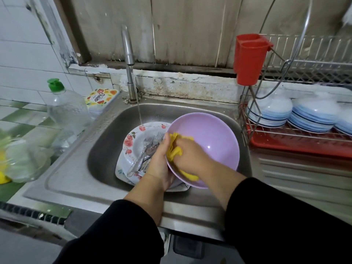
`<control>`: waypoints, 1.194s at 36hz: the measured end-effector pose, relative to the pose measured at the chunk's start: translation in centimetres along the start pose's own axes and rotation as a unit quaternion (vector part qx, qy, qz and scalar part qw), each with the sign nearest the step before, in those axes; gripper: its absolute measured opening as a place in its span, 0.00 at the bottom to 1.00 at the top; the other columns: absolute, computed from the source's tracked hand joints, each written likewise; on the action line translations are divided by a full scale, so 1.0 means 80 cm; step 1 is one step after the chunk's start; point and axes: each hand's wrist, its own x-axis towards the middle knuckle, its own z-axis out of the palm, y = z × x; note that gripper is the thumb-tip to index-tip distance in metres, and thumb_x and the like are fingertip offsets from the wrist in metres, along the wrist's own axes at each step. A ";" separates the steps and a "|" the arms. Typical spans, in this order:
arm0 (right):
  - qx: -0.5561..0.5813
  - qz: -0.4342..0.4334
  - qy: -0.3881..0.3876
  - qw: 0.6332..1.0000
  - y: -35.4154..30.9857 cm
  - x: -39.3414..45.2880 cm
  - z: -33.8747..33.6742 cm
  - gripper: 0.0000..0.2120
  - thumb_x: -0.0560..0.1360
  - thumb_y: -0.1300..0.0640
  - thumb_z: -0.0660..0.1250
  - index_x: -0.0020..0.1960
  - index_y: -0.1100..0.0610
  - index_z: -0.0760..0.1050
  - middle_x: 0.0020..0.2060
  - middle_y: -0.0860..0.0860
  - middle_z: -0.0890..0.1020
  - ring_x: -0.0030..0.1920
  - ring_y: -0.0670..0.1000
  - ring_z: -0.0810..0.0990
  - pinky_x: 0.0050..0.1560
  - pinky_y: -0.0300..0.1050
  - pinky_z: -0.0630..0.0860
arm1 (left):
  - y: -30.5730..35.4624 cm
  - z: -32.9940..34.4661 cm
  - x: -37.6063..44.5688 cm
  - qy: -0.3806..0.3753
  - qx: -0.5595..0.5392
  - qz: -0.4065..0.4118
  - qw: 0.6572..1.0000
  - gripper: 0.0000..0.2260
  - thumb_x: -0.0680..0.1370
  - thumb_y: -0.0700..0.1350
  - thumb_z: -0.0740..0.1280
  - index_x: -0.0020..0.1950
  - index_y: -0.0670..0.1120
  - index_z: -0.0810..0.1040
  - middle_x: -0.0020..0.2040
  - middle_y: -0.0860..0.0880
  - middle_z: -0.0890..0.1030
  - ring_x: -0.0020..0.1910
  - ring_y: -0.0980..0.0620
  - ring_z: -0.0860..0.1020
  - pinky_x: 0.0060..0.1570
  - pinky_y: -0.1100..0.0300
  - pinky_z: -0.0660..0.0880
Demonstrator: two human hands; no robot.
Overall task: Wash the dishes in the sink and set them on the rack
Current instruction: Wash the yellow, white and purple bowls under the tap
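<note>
the purple bowl (pixel 207 141) sits tilted at frame centre over the sink (pixel 106 149). the left hand (pixel 160 161) curls round its rim; the right hand (pixel 190 155) clamps the yellow cloth (pixel 174 147) inside. risk: a wet rim may slip onto the floral plate (pixel 131 141) beneath.

The sink basin (pixel 106 149) is bare on its left side; plates (pixel 131 141) with cutlery (pixel 146 153) and a tilted purple bowl (pixel 213 141) fill the rest. The tap (pixel 128 54) rises behind. Bowls (pixel 270 111) crowd the rack's (pixel 297 138) lower shelf, with a red holder (pixel 249 60) hanging at its corner.
</note>
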 end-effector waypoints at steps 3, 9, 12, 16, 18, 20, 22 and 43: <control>-0.116 0.022 -0.200 0.973 0.005 -0.015 -0.019 0.10 0.78 0.61 0.57 0.50 0.51 0.75 0.60 0.58 0.77 0.53 0.53 0.73 0.49 0.40 0.68 | -0.001 -0.001 0.001 0.020 0.000 0.000 1.000 0.20 0.78 0.56 0.56 0.55 0.43 0.78 0.43 0.44 0.85 0.40 0.48 0.84 0.38 0.55 0.81; -0.201 0.125 0.069 0.969 0.036 0.018 -0.040 0.17 0.74 0.62 0.60 0.63 0.59 0.68 0.61 0.57 0.73 0.62 0.60 0.71 0.59 0.51 0.69 | -0.002 0.002 0.000 0.003 0.040 -0.003 0.999 0.21 0.78 0.58 0.54 0.55 0.46 0.78 0.47 0.46 0.85 0.45 0.49 0.83 0.44 0.57 0.80; 0.029 0.061 0.155 0.986 0.008 0.023 -0.015 0.12 0.73 0.66 0.62 0.55 0.57 0.70 0.51 0.53 0.75 0.54 0.57 0.72 0.50 0.45 0.68 | -0.003 -0.001 0.000 -0.002 0.040 0.001 0.999 0.20 0.77 0.55 0.55 0.57 0.44 0.78 0.50 0.44 0.84 0.49 0.48 0.82 0.48 0.56 0.79; 0.138 0.020 -0.116 0.983 -0.015 -0.004 -0.016 0.15 0.75 0.68 0.58 0.56 0.53 0.72 0.45 0.51 0.76 0.48 0.51 0.73 0.39 0.39 0.67 | 0.001 -0.003 0.000 0.004 -0.012 -0.009 1.000 0.21 0.79 0.57 0.54 0.50 0.43 0.79 0.42 0.43 0.85 0.40 0.47 0.84 0.39 0.54 0.81; -0.062 0.034 -0.274 0.959 -0.007 -0.012 -0.038 0.13 0.76 0.66 0.58 0.57 0.54 0.72 0.52 0.53 0.75 0.51 0.52 0.71 0.40 0.40 0.65 | 0.000 -0.003 -0.001 0.008 -0.015 -0.006 1.000 0.22 0.80 0.58 0.53 0.50 0.43 0.79 0.41 0.44 0.85 0.38 0.47 0.84 0.35 0.55 0.81; -0.278 0.063 -0.312 0.906 0.002 -0.014 -0.051 0.15 0.78 0.62 0.57 0.64 0.57 0.71 0.61 0.55 0.75 0.58 0.55 0.72 0.47 0.39 0.63 | -0.001 -0.003 -0.001 0.013 0.005 0.007 1.000 0.21 0.78 0.58 0.55 0.53 0.45 0.78 0.42 0.46 0.85 0.39 0.50 0.84 0.33 0.58 0.80; -0.409 0.091 -0.233 0.878 0.007 -0.014 -0.059 0.15 0.79 0.60 0.57 0.64 0.58 0.72 0.62 0.56 0.75 0.61 0.57 0.74 0.55 0.43 0.67 | -0.002 -0.002 0.001 0.000 0.031 0.014 0.999 0.20 0.75 0.59 0.56 0.55 0.47 0.77 0.43 0.49 0.85 0.40 0.52 0.84 0.33 0.61 0.79; -0.437 -0.056 0.101 0.892 -0.057 0.015 -0.148 0.15 0.75 0.65 0.59 0.61 0.60 0.68 0.59 0.57 0.73 0.61 0.58 0.71 0.60 0.48 0.66 | 0.067 0.079 -0.018 -0.033 0.070 0.066 0.995 0.23 0.79 0.61 0.52 0.57 0.48 0.79 0.52 0.48 0.84 0.52 0.50 0.82 0.53 0.53 0.75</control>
